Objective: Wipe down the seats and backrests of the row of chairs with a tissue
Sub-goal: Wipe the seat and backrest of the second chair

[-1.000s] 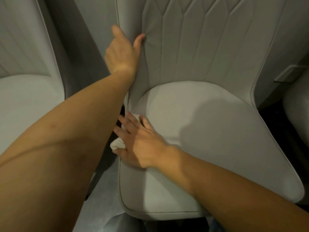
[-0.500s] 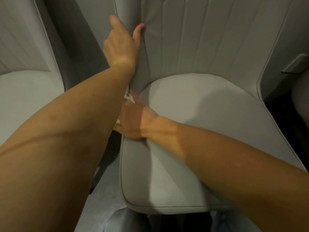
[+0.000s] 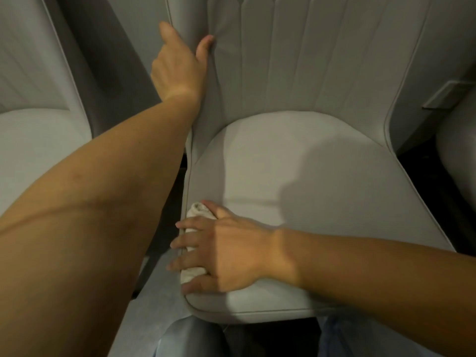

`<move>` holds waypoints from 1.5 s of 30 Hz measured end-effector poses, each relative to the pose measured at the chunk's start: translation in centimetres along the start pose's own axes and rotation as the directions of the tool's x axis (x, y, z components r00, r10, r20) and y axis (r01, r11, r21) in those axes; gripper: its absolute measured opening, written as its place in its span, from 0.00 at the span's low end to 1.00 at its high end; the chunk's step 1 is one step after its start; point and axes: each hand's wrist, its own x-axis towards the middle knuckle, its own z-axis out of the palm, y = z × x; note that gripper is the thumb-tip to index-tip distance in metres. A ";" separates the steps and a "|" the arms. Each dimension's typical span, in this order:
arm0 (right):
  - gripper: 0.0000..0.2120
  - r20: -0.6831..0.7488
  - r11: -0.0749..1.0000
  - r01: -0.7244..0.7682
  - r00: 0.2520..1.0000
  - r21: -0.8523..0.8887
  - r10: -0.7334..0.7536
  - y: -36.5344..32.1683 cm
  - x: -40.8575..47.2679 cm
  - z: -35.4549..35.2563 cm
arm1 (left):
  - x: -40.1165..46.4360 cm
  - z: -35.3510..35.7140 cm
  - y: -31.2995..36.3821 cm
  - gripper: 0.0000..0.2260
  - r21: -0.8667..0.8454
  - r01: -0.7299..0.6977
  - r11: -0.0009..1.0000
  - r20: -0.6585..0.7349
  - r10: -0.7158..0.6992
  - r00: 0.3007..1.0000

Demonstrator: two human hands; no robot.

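A grey upholstered chair fills the head view, with a flat seat (image 3: 309, 181) and a stitched backrest (image 3: 296, 60). My left hand (image 3: 177, 65) grips the left edge of the backrest, thumb on the front and fingers behind. My right hand (image 3: 219, 248) presses a rolled white tissue (image 3: 194, 243) onto the seat's left edge near the front corner, its fingers spread over the tissue and reaching past the rim.
Another grey chair (image 3: 33, 140) stands to the left across a dark gap. A third chair's edge (image 3: 458, 155) shows at the far right. My knees in blue jeans (image 3: 190, 338) are just below the seat's front rim. Grey floor lies between the chairs.
My right hand slid with the tissue from the back of the seat's left edge toward the front corner. The left hand kept its hold on the backrest edge.
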 end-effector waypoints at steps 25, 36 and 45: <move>0.25 -0.217 0.879 -0.475 0.854 0.046 0.473 1.6 -13.8 4.5 | 0.1 -0.3 0.1 0.41 0.046 0.058 0.997 0.039 -0.060 0.997; 0.25 -0.222 0.529 -0.826 0.488 0.194 0.844 12.6 -15.3 4.3 | -1.9 -3.6 1.2 0.33 0.126 0.121 0.985 0.336 -0.157 0.929; 0.25 -0.242 0.500 -0.828 0.446 0.253 0.861 17.9 -12.7 2.9 | -18.1 -4.3 0.3 0.38 0.330 -0.163 0.930 0.646 -0.097 0.757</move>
